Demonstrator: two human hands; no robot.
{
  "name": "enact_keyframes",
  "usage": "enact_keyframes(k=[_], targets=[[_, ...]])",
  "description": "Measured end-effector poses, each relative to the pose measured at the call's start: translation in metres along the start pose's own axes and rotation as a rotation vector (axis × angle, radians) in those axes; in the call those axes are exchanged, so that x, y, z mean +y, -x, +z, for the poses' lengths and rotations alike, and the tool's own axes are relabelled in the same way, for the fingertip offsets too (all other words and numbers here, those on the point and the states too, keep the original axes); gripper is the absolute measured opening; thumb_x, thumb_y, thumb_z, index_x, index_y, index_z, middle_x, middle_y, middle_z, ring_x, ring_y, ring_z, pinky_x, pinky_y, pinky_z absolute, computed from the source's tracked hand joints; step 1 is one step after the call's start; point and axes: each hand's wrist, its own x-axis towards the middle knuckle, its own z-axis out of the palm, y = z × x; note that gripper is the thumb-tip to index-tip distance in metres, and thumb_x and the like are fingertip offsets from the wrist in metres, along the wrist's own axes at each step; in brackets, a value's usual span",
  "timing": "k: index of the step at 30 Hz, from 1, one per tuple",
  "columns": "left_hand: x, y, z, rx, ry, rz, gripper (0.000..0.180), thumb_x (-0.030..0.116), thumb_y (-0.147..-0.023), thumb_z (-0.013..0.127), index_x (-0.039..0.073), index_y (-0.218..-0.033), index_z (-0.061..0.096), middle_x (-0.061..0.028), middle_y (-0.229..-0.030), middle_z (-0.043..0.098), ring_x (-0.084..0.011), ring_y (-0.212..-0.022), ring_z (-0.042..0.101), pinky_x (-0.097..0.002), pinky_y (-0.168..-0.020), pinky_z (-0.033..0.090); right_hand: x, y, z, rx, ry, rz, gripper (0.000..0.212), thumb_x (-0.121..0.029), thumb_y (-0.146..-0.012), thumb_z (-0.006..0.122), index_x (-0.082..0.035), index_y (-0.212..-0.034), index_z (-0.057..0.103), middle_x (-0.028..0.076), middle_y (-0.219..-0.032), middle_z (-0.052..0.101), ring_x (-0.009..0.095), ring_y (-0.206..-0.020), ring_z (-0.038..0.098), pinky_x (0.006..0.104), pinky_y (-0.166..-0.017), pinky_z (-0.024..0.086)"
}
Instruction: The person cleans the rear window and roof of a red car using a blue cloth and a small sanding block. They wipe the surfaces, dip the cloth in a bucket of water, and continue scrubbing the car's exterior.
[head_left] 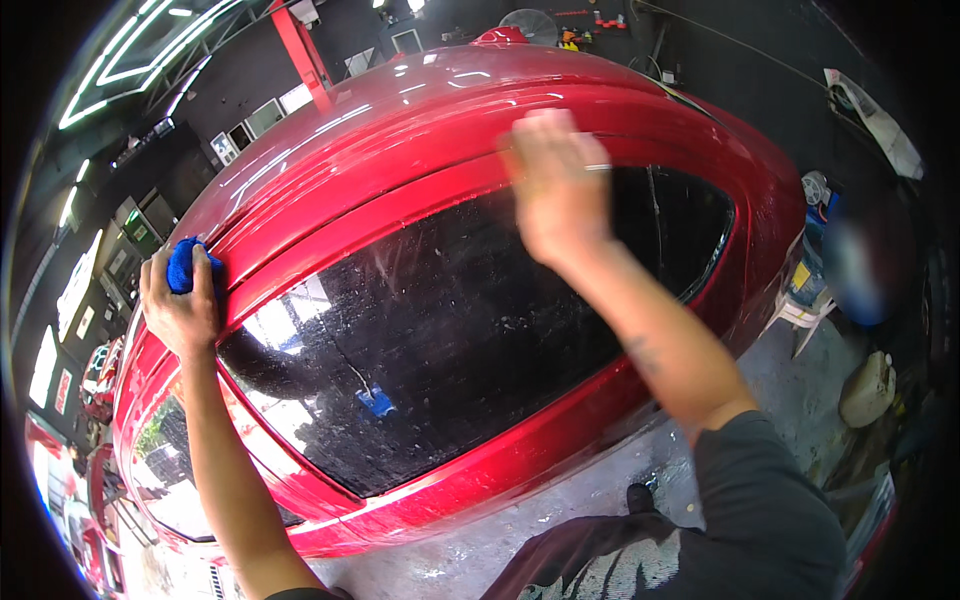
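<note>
A bunched blue cloth point(181, 266) is gripped in my left hand point(182, 305), against the red car's roof edge near the front of the side window. Farther right, my right hand point(565, 190) reaches over the upper frame of the dark side window point(450, 310), its back toward me and a ring on one finger. Motion smears its fingers, so whether anything lies under them cannot be told. The glossy red car point(430, 130) fills the middle of the view. Whitish spots and streaks mark the window, and a small blue patch shows in the glass.
At the right, a white stool point(800, 312) stands by the car's end with blue containers on it. A pale jug point(868, 390) sits on the grey floor point(800, 390). A red post point(300, 55) rises behind the car, and a fan point(530, 25) stands beyond the roof.
</note>
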Motion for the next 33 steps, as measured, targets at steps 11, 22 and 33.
enact_keyframes(k=[11, 22, 33], targets=[[-0.003, 0.002, 0.002, -0.029, -0.014, -0.033, 0.034, 0.042, -0.099, 0.079, 0.010, -0.109, 0.077, -0.0123, -0.106, 0.073, -0.0377, -0.095, 0.074, -0.0485, -0.084, 0.057, 0.034, 0.018, -0.024, -0.130, 0.016, -0.035, 0.030, -0.030, -0.109, 0.067, -0.012, -0.133, 0.071, 0.012, -0.139, 0.073, 0.035, -0.133, 0.066, 0.0576, -0.106, 0.046], [0.019, -0.001, 0.009, -0.010, 0.050, -0.054, 0.033, 0.040, -0.092, 0.083, 0.010, -0.102, 0.075, -0.0131, -0.107, 0.073, -0.0408, -0.100, 0.073, -0.0517, -0.090, 0.057, -0.158, -0.039, 0.027, -0.200, -0.328, -0.104, 0.046, -0.022, -0.097, 0.070, 0.003, -0.135, 0.066, 0.024, -0.145, 0.067, 0.040, -0.148, 0.057, 0.0565, -0.121, 0.041], [0.017, 0.002, -0.001, -0.025, -0.041, -0.125, 0.034, 0.043, -0.090, 0.082, 0.012, -0.101, 0.077, -0.0120, -0.108, 0.073, -0.0387, -0.103, 0.073, -0.0514, -0.093, 0.057, -0.038, -0.033, 0.007, -0.205, -0.091, 0.154, 0.033, -0.028, -0.108, 0.068, -0.001, -0.126, 0.072, 0.024, -0.131, 0.074, 0.044, -0.129, 0.068, 0.0566, -0.103, 0.054]])
